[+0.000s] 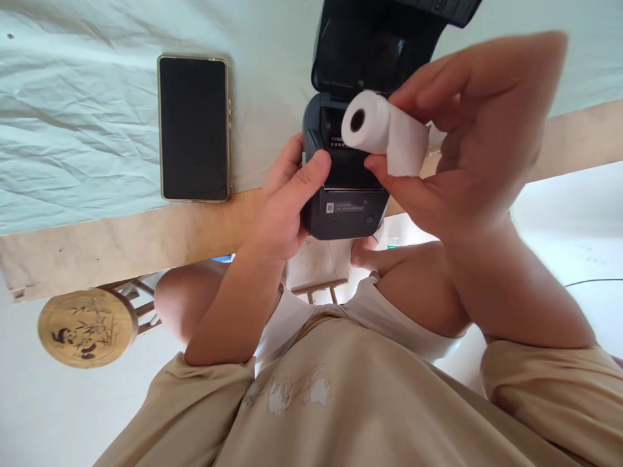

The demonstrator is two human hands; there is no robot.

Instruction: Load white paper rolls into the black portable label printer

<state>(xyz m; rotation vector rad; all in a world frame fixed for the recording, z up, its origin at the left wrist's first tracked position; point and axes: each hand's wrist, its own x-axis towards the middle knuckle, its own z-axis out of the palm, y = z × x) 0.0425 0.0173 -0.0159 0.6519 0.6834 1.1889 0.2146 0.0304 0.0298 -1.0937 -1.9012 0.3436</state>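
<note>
A dark grey label printer stands at the table's near edge with its lid raised. My left hand grips its left side, thumb on the top edge. My right hand is raised above the printer's open bay and pinches a white paper roll between thumb and fingers. The roll's hollow core faces the camera.
A black phone lies face up on the pale wrinkled tablecloth to the left of the printer. The wooden table edge runs across below it. A round wooden stool with a panda picture stands at lower left.
</note>
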